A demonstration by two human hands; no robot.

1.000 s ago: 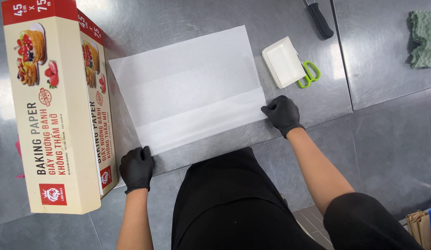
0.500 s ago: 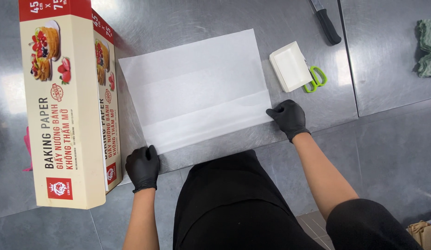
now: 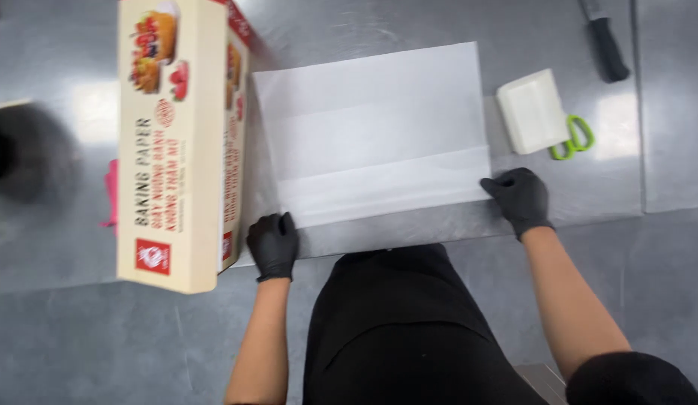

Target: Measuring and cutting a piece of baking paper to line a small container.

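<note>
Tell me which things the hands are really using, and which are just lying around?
In use:
- white sheet of baking paper, spread on the steel table
- left hand, gloved, at the sheet's near left corner
- right hand, gloved, on its near right corner
- long paper box, right beside the sheet

Lying about:
- white block
- green-handled scissors
- black-handled knife
- pink thing

1. We see the knife cut off by the top edge, right of the box.
2. Left of the box, a dark blur we cannot identify.
3. The box hides most of a pink thing.
</note>
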